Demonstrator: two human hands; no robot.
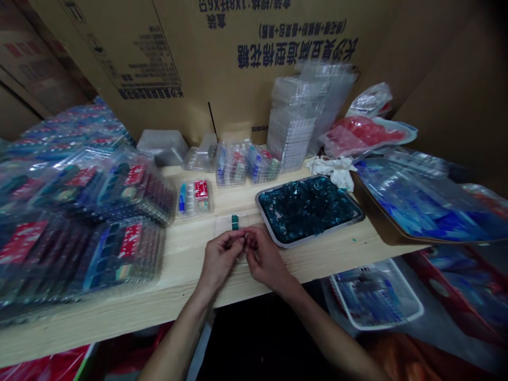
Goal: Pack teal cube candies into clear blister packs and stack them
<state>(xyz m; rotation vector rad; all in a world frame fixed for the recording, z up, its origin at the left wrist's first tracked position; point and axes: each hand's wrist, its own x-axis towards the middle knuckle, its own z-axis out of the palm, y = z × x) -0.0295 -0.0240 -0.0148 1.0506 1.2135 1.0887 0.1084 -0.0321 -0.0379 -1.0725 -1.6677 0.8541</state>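
Observation:
My left hand (pixel 223 255) and my right hand (pixel 266 258) meet over the table (pixel 184 254), fingertips pinched together. Whatever they hold between the fingers is too small and covered to make out. Just beyond the fingers lies a clear plastic tray (pixel 223 224), with dark teal pieces (pixel 235 222) in one column; the hands cover its near part. Right of my hands stands a shallow white-rimmed tray (pixel 286 244) heaped with glossy dark teal pieces (pixel 307 206). A filled clear pack (pixel 194 198) with a blue item and a red card sits beyond my left hand.
Stacks of filled clear packs (pixel 130 196) crowd the left. Empty clear trays (pixel 293 121) are stacked at the back before a large cardboard box (pixel 190 58). On the right are a crumpled tissue (pixel 333 168), a red-filled bag (pixel 365 132) and a box of blue packets (pixel 428 196). A white basket (pixel 413 312) stands below.

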